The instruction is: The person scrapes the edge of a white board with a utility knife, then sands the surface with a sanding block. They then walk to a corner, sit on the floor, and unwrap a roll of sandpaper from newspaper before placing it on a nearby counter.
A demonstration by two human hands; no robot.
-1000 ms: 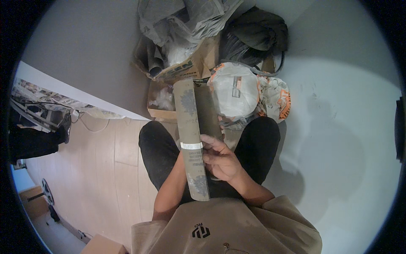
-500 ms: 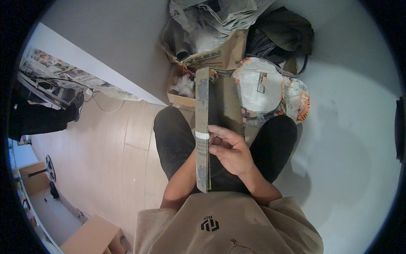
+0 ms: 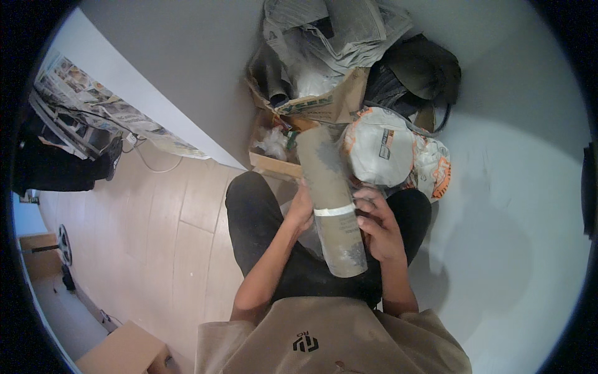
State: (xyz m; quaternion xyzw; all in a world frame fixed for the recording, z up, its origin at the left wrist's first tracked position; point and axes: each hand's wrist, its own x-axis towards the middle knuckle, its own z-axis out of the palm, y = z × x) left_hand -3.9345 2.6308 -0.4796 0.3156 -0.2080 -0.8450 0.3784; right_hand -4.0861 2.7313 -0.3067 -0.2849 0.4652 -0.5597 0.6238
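Observation:
A bent piece of sandpaper (image 3: 333, 193), its backing grey-tan with scuffed grey patches and a white band around the middle, is held upright lengthwise over my lap. My left hand (image 3: 301, 209) grips its left edge, the fingertips partly hidden behind the sheet. On the other side, my right hand (image 3: 383, 232) has its thumb and curled fingers at the right edge, near the white band. The underside of the sandpaper faces away and cannot be seen.
Beyond my knees stand a small carton (image 3: 277, 165) with crumpled plastic, a larger box (image 3: 339, 103) under newspapers (image 3: 358, 31), a white-and-orange bag (image 3: 380, 149) and a dark cloth bundle (image 3: 423, 68). A wall (image 3: 511, 187) rises on the right; a cardboard box (image 3: 128, 349) is lower left.
The sandpaper has turned from nearly edge-on to show its broad backing, tilting its lower end right. My left hand has come into view at its left edge; my right hand has shifted right.

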